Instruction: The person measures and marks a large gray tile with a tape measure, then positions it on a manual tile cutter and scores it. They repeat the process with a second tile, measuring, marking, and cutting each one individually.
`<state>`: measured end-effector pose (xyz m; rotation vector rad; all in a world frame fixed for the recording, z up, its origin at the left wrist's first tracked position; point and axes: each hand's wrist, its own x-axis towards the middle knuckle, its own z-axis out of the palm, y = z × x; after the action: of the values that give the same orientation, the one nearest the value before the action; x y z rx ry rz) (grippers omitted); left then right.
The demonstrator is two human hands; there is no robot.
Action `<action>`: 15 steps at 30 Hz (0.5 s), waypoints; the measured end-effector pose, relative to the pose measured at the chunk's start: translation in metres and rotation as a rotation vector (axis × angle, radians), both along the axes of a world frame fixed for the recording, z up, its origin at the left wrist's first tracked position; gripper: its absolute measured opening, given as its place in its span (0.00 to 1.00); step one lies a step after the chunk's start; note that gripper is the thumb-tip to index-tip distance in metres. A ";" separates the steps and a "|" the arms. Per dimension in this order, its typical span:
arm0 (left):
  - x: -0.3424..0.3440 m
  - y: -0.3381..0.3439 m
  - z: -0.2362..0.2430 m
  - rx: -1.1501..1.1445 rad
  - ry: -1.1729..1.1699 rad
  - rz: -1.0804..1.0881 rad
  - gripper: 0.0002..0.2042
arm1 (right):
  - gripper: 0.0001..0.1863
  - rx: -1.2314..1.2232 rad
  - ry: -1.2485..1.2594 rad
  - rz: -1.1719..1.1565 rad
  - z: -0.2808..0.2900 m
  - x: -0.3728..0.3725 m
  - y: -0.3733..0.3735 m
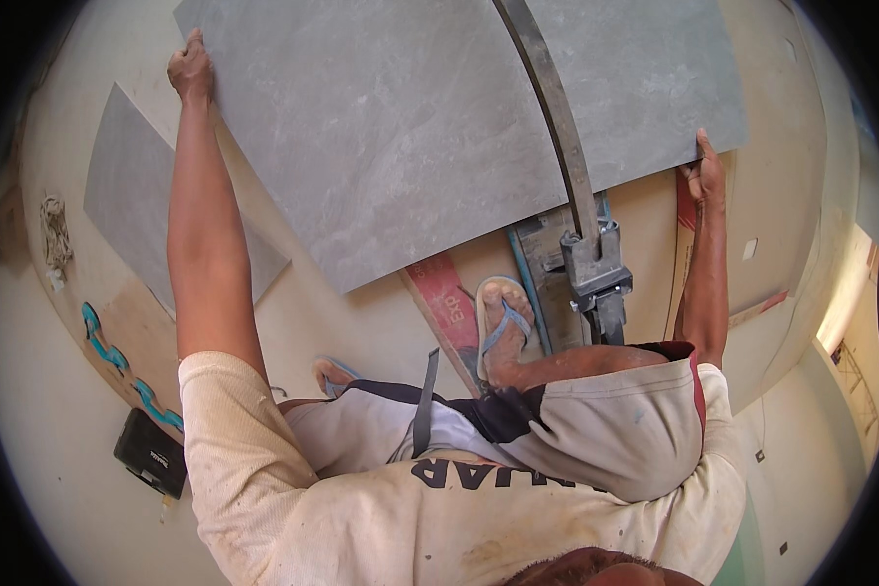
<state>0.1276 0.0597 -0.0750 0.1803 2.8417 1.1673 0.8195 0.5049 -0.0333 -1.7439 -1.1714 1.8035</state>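
Observation:
A large grey tile lies under the black rail of a tile cutter, whose dark carriage sits just below the tile's lower edge. My left hand grips the tile's upper left edge, arm stretched out. Lower down on the right, my right hand holds the tile by its bottom edge near the corner, thumb on the face. The cutter's grey base shows partly under the tile.
Another grey tile lies at left, near a crumpled cloth, teal suction cup lifters and a black case. A red-printed board is beside my sandalled foot. A pale panel stands or lies at right.

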 end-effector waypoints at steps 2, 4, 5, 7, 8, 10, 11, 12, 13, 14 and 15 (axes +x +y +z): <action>0.000 0.000 0.000 0.028 0.006 -0.020 0.29 | 0.22 0.000 -0.004 -0.009 0.002 -0.001 0.000; -0.001 -0.001 0.001 0.037 0.006 -0.018 0.29 | 0.21 0.018 -0.020 -0.029 0.004 -0.005 -0.004; -0.002 -0.001 0.002 0.032 0.003 -0.006 0.29 | 0.21 0.014 -0.020 -0.021 0.005 -0.006 -0.004; -0.002 0.000 0.003 0.011 0.012 0.001 0.29 | 0.21 0.011 -0.022 -0.009 0.005 -0.004 -0.002; -0.002 0.000 0.004 -0.008 0.024 -0.002 0.29 | 0.21 0.016 -0.022 -0.003 0.005 -0.003 -0.002; 0.001 0.004 0.006 0.002 0.021 -0.001 0.30 | 0.21 0.029 -0.024 0.005 0.005 -0.001 -0.001; 0.004 0.005 0.007 0.029 0.005 0.004 0.30 | 0.22 0.024 -0.036 0.012 0.006 0.000 -0.001; 0.005 0.005 0.011 0.055 -0.007 0.011 0.30 | 0.22 0.017 -0.043 0.023 0.006 -0.001 0.000; 0.001 0.003 0.008 0.025 0.024 0.006 0.30 | 0.22 0.010 -0.050 0.033 0.006 -0.002 0.000; -0.004 -0.002 0.003 -0.006 0.055 0.001 0.30 | 0.23 0.016 -0.052 0.037 0.007 -0.002 -0.001; -0.004 0.000 0.004 -0.035 0.083 -0.008 0.31 | 0.24 0.023 -0.056 0.038 0.009 -0.003 -0.003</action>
<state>0.1237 0.0600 -0.0709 0.2435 2.9273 1.1338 0.8164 0.5022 -0.0247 -1.7813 -1.2508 1.7660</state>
